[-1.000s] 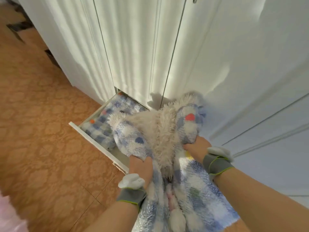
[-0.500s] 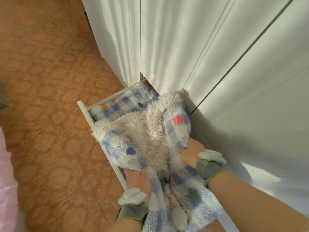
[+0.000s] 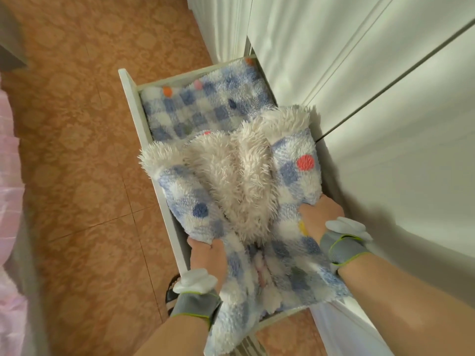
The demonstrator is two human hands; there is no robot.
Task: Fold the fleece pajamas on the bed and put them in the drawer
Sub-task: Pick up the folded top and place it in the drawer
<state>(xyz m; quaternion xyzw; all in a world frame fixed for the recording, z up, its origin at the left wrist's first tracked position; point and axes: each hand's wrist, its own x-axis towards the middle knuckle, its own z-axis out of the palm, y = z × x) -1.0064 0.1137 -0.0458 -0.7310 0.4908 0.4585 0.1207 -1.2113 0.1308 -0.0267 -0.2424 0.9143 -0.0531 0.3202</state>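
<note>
Fleecy blue-and-white checked pajama bundle (image 3: 239, 181), clutched at its near edge by the left hand (image 3: 209, 255) and right hand (image 3: 318, 217), has come down into the open white drawer (image 3: 131, 104) ahead of them, against a matching folded piece (image 3: 205, 106) beyond: likely only release remains.

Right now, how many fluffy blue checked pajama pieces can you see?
2. The folded piece lies in the far end of the open drawer; the bunched piece is gripped by the left hand and right hand over the near end. Others may be hidden underneath.
</note>
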